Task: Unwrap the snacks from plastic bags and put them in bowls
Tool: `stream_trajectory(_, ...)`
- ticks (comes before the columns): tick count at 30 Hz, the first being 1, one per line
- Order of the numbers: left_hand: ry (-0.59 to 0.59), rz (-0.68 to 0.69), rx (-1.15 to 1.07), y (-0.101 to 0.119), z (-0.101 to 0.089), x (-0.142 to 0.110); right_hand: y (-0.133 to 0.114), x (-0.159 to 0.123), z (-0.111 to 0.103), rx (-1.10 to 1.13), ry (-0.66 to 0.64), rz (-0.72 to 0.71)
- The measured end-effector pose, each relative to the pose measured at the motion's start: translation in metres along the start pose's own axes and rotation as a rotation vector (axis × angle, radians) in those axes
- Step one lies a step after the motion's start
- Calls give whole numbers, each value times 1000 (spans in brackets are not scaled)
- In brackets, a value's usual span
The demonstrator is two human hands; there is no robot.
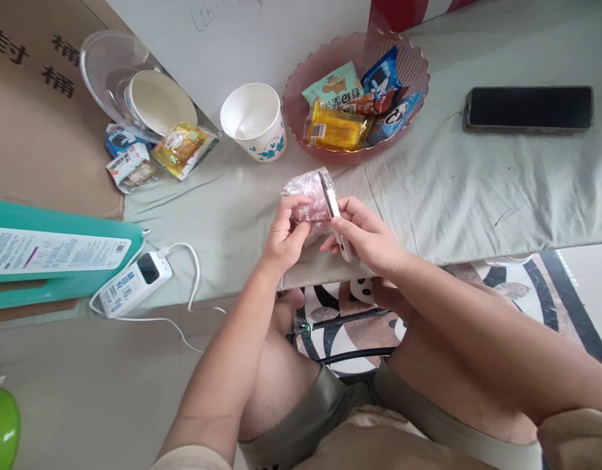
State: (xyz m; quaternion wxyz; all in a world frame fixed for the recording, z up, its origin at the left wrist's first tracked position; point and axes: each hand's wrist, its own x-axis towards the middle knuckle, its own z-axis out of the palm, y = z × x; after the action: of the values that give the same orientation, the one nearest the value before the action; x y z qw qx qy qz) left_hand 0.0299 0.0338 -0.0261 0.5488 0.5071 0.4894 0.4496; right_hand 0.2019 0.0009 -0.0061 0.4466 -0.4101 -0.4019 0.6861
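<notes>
My left hand (288,232) grips a pinkish packet (305,197) wrapped in shiny see-through plastic; what is inside cannot be made out. Thumb and fingers press on its near left side. In my right hand (367,234) is a slim white-handled box cutter (337,219), its dark, narrow end pointing away from me. The cutter lies along the right side of the packet, touching or very near the plastic. Both hands are close together over the front part of the cloth-covered table (409,196).
Behind the hands stand a paper cup (256,127) and a pink ribbed bowl (301,78) of wrapped snacks. A phone (529,109) lies at right. Leftward are snack packs (181,149), a paper bowl (161,104), a plugged-in power bank (137,282) and a green box (61,228).
</notes>
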Motion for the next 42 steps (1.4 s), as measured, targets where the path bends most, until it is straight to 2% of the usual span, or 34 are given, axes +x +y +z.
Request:
stream_trajectory(2,45,5,36,-1,0,1,0,0,1,-2,22,-3)
stream_trajectory(5,68,98,104,-3,0,6,0,-1,1,-9,76,-8)
stream_trajectory(7,61,129,105,-3,-1,8,1,-2,2,-4,90,10)
stream_trajectory(11,15,108,74,3,-1,7,4,-3,5,36,104,17)
stream_trajectory(13,-54,122,136,9,0,5,5,-3,5,-16,219,-59)
stream_trajectory(15,-114,114,200,13,2,2,5,-2,3,-158,362,-129)
stream_trajectory(18,-144,96,204,10,3,1,4,1,0,-318,452,-104)
stream_trajectory(23,-84,115,79,-9,0,5,6,4,-2,-122,343,-60)
stream_trajectory(25,-53,122,97,-15,-3,7,7,4,-1,-71,305,-41)
stream_trajectory(27,-61,166,185,-19,-6,10,8,5,1,-115,299,-8)
stream_trajectory(32,-185,442,377,-25,-13,16,9,7,4,-369,302,9)
stream_trajectory(35,-141,504,406,-26,-11,17,8,6,3,-400,354,1)
stream_trajectory(38,-51,509,414,-25,-9,18,5,2,4,-220,359,39)
stream_trajectory(42,-30,516,401,-24,-7,18,1,-3,9,-18,172,138)
